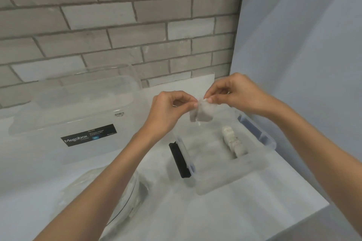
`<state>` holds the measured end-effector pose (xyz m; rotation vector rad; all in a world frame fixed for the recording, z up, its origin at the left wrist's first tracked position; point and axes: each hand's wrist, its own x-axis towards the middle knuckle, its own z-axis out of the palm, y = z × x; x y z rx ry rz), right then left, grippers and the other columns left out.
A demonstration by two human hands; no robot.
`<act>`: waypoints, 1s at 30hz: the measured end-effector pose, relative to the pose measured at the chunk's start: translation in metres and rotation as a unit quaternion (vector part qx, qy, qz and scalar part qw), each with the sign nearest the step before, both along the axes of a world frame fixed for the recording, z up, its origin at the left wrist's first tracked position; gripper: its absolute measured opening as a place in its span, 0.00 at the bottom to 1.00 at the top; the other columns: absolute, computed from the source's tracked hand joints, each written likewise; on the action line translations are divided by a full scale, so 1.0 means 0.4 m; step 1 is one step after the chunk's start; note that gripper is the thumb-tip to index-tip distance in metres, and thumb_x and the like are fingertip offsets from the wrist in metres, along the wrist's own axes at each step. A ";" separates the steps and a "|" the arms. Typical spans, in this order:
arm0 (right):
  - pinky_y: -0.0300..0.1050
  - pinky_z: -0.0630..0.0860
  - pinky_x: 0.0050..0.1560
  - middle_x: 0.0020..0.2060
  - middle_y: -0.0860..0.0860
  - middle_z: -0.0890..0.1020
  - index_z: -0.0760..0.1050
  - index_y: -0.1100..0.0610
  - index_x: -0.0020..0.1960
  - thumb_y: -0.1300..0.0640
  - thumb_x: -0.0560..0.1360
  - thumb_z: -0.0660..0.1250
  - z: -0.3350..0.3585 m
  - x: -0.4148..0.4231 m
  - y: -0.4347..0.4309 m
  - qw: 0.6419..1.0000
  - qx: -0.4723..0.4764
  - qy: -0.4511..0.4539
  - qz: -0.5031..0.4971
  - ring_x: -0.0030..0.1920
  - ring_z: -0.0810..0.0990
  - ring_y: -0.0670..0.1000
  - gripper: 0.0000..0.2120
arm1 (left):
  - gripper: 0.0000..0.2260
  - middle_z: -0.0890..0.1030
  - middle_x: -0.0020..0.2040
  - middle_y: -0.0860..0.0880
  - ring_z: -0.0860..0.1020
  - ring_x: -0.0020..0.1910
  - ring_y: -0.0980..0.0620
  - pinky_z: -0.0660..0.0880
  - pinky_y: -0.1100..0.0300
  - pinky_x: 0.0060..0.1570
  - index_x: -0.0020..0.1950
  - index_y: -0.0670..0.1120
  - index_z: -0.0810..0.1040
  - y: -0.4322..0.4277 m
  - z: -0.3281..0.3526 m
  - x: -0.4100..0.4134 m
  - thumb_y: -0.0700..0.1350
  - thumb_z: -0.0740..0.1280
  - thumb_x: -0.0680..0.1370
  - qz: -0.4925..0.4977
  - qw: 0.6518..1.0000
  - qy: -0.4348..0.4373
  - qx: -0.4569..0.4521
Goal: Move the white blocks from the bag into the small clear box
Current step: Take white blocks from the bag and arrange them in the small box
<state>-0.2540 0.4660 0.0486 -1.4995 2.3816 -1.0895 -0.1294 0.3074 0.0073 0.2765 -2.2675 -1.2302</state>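
the left hand [172,109] and the right hand [233,92] are raised together above the far end of the small clear box [235,164]. each pinches the top edge of a small clear pouch [193,117] between thumb and forefinger, with the other fingers curled in. the 2 pinches sit just beside each other. the pouch hangs from the fingertips, and a whitish block [205,115] shows through it, blurred.

the box stands open on the table below. a row of white blocks [234,141] lies in its right half, each touching the next; how many i cannot tell. a black latch [179,160] hangs on the box's left side and a darker bluish latch [252,128] on its right side.

the table [215,211] is white, with its right edge and near corner in view. left of the hands a large clear box [78,115] stands on it, bearing a black label [89,135] that reads megabox. behind runs a grey brick wall [117,15], and a plain pale wall [303,45] closes the right side.

under the left forearm lies a clear bag [127,191] with pale shapes inside. the arm covers much of it and the rest is blurred, so its contents are hard to make out. the label's small print is unreadable.
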 end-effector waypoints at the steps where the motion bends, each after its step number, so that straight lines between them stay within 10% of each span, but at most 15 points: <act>1: 0.27 0.72 0.37 0.36 0.46 0.85 0.84 0.52 0.43 0.59 0.71 0.74 -0.001 -0.016 0.013 1.000 0.023 0.009 -0.001 0.34 0.79 0.38 0.03 | 0.03 0.85 0.40 0.56 0.81 0.38 0.60 0.77 0.64 0.46 0.41 0.51 0.84 -0.002 -0.006 -0.005 0.43 0.75 0.72 0.004 1.000 -0.003 -0.003; 7: 0.41 0.76 0.40 0.31 0.50 0.83 0.83 0.53 0.43 0.60 0.72 0.72 -0.095 -0.103 0.074 0.957 0.288 0.008 0.025 0.30 0.78 0.43 0.02 | 0.09 0.83 0.40 0.49 0.82 0.36 0.56 0.77 0.60 0.47 0.53 0.52 0.81 -0.009 -0.031 -0.023 0.43 0.73 0.74 0.020 0.999 -0.045 0.023; 14: 0.37 0.72 0.24 0.28 0.52 0.72 0.78 0.63 0.43 0.70 0.73 0.62 -0.237 -0.108 0.053 0.874 0.481 0.064 -0.022 0.25 0.73 0.50 0.08 | 0.00 0.83 0.40 0.51 0.81 0.41 0.49 0.77 0.52 0.52 0.43 0.52 0.84 -0.001 -0.050 -0.046 0.46 0.74 0.74 0.020 0.996 -0.088 0.002; 21: 0.38 0.65 0.24 0.48 0.61 0.78 0.78 0.66 0.48 0.74 0.73 0.61 -0.288 -0.100 0.033 0.872 0.478 0.102 -0.034 0.25 0.69 0.48 0.10 | 0.00 0.83 0.40 0.55 0.78 0.38 0.57 0.73 0.63 0.44 0.43 0.51 0.84 0.012 -0.069 -0.060 0.46 0.74 0.73 0.004 0.992 -0.127 -0.017; 30: 0.46 0.80 0.33 0.35 0.52 0.73 0.76 0.61 0.51 0.66 0.76 0.62 -0.196 -0.139 0.067 0.926 0.366 0.043 -0.083 0.25 0.77 0.50 0.06 | 0.01 0.85 0.35 0.49 0.83 0.40 0.50 0.80 0.49 0.47 0.46 0.47 0.80 0.107 -0.116 -0.138 0.43 0.69 0.77 -0.099 0.964 -0.245 -0.029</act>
